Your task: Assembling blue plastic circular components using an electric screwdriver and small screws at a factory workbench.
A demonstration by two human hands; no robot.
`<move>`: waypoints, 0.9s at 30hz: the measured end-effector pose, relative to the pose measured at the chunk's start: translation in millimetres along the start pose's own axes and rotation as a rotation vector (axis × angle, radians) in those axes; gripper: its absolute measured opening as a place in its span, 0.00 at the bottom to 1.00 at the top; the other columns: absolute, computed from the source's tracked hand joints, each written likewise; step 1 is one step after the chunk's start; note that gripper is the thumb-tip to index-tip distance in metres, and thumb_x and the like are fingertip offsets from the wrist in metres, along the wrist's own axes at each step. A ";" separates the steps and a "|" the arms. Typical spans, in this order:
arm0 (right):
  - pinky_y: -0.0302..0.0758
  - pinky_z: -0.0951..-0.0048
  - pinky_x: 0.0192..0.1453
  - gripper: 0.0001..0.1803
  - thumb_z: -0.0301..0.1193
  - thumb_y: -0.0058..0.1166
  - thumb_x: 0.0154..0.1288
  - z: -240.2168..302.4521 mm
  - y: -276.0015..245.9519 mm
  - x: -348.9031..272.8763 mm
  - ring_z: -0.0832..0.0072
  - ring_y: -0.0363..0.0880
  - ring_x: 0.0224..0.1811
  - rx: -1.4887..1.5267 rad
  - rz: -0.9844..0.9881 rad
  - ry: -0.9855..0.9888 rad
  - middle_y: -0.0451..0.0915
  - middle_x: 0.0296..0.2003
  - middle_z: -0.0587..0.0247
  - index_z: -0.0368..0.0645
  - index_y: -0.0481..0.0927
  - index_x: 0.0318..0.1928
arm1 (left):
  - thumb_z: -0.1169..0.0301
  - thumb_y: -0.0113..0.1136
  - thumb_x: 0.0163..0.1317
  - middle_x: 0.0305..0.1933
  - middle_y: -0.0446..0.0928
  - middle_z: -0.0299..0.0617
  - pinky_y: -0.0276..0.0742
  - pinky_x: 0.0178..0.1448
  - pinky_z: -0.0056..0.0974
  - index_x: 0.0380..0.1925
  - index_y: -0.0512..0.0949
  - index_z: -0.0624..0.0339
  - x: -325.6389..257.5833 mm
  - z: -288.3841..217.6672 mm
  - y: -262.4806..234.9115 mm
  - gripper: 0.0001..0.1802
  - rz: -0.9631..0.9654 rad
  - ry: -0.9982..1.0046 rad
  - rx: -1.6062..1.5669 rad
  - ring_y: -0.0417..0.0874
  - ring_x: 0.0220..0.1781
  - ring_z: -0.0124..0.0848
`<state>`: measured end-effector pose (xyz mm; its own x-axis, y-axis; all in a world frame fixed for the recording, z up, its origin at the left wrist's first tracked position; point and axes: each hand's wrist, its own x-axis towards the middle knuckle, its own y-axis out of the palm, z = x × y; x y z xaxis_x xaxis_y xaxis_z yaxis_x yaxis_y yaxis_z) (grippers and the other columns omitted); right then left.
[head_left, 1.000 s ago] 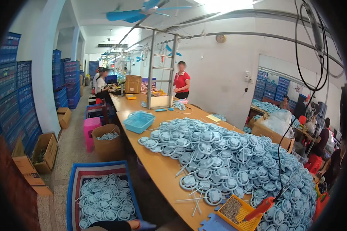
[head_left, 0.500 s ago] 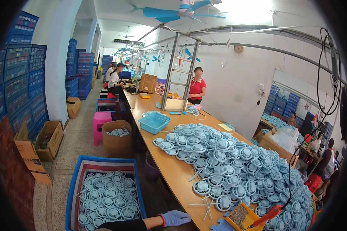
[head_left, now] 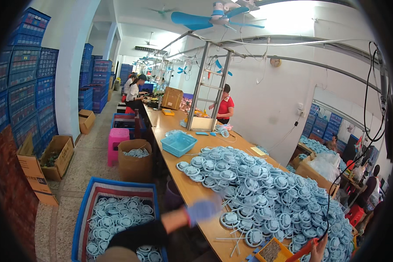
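On the surface (head_left: 236,142), pale-blue parts (head_left: 262,187) are heaped right of the fingers of the left hand (head_left: 204,210), too blurred to be judged; the red corded tool (head_left: 302,251) is newly reached by the right hand (head_left: 320,251), grip unclear, so is made available

Pale blue parts (head_left: 249,179), lavender-blue glove (head_left: 203,211), orange-red tool (head_left: 302,250), yellow tray (head_left: 284,251), red-and-white striped bin lining (head_left: 122,190)

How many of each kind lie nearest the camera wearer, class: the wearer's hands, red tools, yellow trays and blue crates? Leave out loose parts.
Wearer's left hand and right hand: 2
Red tool: 1
Yellow tray: 1
Blue crate: 1
Total: 5
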<state>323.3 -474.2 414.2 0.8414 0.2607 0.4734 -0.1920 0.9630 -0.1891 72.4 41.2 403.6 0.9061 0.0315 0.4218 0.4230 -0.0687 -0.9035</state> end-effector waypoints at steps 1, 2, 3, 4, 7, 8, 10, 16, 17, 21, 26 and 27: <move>0.70 0.70 0.49 0.39 0.34 0.57 0.61 3.6 5.0 9.5 0.72 0.71 0.49 0.024 0.038 0.031 0.70 0.53 0.58 0.45 0.51 0.68 | 0.67 0.53 0.62 0.31 0.75 0.45 0.73 0.42 0.42 0.67 0.51 0.64 22.1 46.4 -36.2 0.36 -0.463 0.041 0.026 0.76 0.33 0.35; 0.70 0.70 0.51 0.42 0.33 0.58 0.60 4.5 11.0 15.4 0.72 0.71 0.51 0.049 0.061 0.069 0.68 0.55 0.58 0.47 0.48 0.70 | 0.69 0.53 0.61 0.31 0.75 0.45 0.74 0.40 0.42 0.66 0.50 0.64 61.7 68.7 -120.5 0.36 -0.381 -0.453 -0.382 0.76 0.30 0.35; 0.70 0.70 0.53 0.46 0.32 0.59 0.59 6.2 14.9 19.9 0.72 0.70 0.54 0.070 0.083 0.114 0.67 0.57 0.58 0.48 0.45 0.72 | 0.73 0.52 0.61 0.34 0.76 0.46 0.76 0.39 0.40 0.65 0.51 0.68 79.7 63.4 -196.1 0.34 -0.427 -0.647 -0.425 0.78 0.29 0.36; 0.69 0.70 0.55 0.49 0.31 0.59 0.58 27.8 30.3 33.5 0.72 0.69 0.56 0.108 0.165 0.085 0.66 0.59 0.58 0.49 0.42 0.73 | 0.70 0.52 0.62 0.43 0.78 0.54 0.77 0.47 0.43 0.68 0.46 0.70 79.3 220.1 -200.0 0.39 -0.479 -0.605 0.538 0.81 0.40 0.40; 0.70 0.79 0.47 0.37 0.22 0.54 0.57 39.1 49.7 18.2 0.81 0.74 0.42 0.102 0.106 0.072 0.78 0.42 0.62 0.42 0.59 0.68 | 0.52 0.50 0.61 0.49 0.76 0.59 0.73 0.52 0.50 0.65 0.61 0.55 133.5 181.6 -261.7 0.34 -0.759 -0.515 0.490 0.80 0.48 0.51; 0.71 0.79 0.45 0.34 0.22 0.54 0.58 39.3 60.6 20.9 0.82 0.74 0.40 0.137 0.052 0.087 0.78 0.40 0.64 0.39 0.61 0.66 | 0.52 0.53 0.60 0.49 0.77 0.55 0.74 0.50 0.46 0.64 0.63 0.55 143.9 152.1 -248.0 0.34 -0.826 -0.555 0.135 0.81 0.45 0.47; 0.73 0.79 0.45 0.31 0.22 0.54 0.60 33.1 76.3 29.7 0.82 0.75 0.39 0.208 0.025 0.137 0.78 0.41 0.66 0.38 0.62 0.65 | 0.58 0.58 0.61 0.40 0.78 0.46 0.74 0.45 0.40 0.64 0.64 0.57 151.5 97.5 -170.2 0.33 -0.618 -0.226 -0.275 0.80 0.37 0.40; 0.74 0.69 0.52 0.34 0.26 0.61 0.58 11.0 90.9 30.6 0.71 0.78 0.46 0.221 0.011 0.097 0.77 0.45 0.58 0.39 0.61 0.64 | 0.68 0.65 0.54 0.56 0.75 0.47 0.73 0.57 0.41 0.60 0.70 0.56 112.4 -51.1 59.0 0.32 -0.165 0.257 -0.343 0.78 0.54 0.40; 0.74 0.68 0.52 0.37 0.27 0.64 0.56 7.5 84.7 28.2 0.71 0.79 0.46 0.179 0.014 0.083 0.77 0.44 0.57 0.39 0.61 0.63 | 0.68 0.65 0.54 0.56 0.75 0.47 0.73 0.57 0.41 0.60 0.70 0.56 120.9 -76.9 78.3 0.32 -0.160 0.284 -0.374 0.78 0.54 0.40; 0.75 0.66 0.53 0.43 0.34 0.69 0.53 -0.5 82.2 18.5 0.69 0.79 0.47 0.194 -0.044 0.127 0.77 0.43 0.57 0.38 0.59 0.64 | 0.65 0.67 0.50 0.54 0.75 0.48 0.71 0.57 0.44 0.57 0.72 0.55 133.6 -129.2 115.5 0.31 0.022 0.275 -0.412 0.76 0.54 0.46; 0.75 0.69 0.52 0.41 0.32 0.67 0.54 -0.1 92.9 15.3 0.71 0.79 0.45 0.235 -0.044 0.133 0.78 0.42 0.58 0.36 0.60 0.64 | 0.64 0.69 0.47 0.53 0.75 0.46 0.68 0.59 0.47 0.57 0.72 0.55 139.2 -146.2 152.8 0.34 0.018 0.250 -0.313 0.75 0.53 0.45; 0.75 0.69 0.52 0.41 0.32 0.67 0.54 -1.2 91.9 15.4 0.71 0.79 0.45 0.221 -0.058 0.150 0.78 0.42 0.58 0.36 0.60 0.64 | 0.64 0.69 0.47 0.53 0.75 0.46 0.68 0.59 0.47 0.57 0.72 0.55 145.3 -159.6 150.5 0.34 0.032 0.261 -0.332 0.75 0.53 0.45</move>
<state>319.2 -381.7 403.0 0.9165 0.2077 0.3419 -0.2333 0.9718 0.0350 267.6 -123.7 341.0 0.8704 -0.2264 0.4372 0.3328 -0.3839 -0.8613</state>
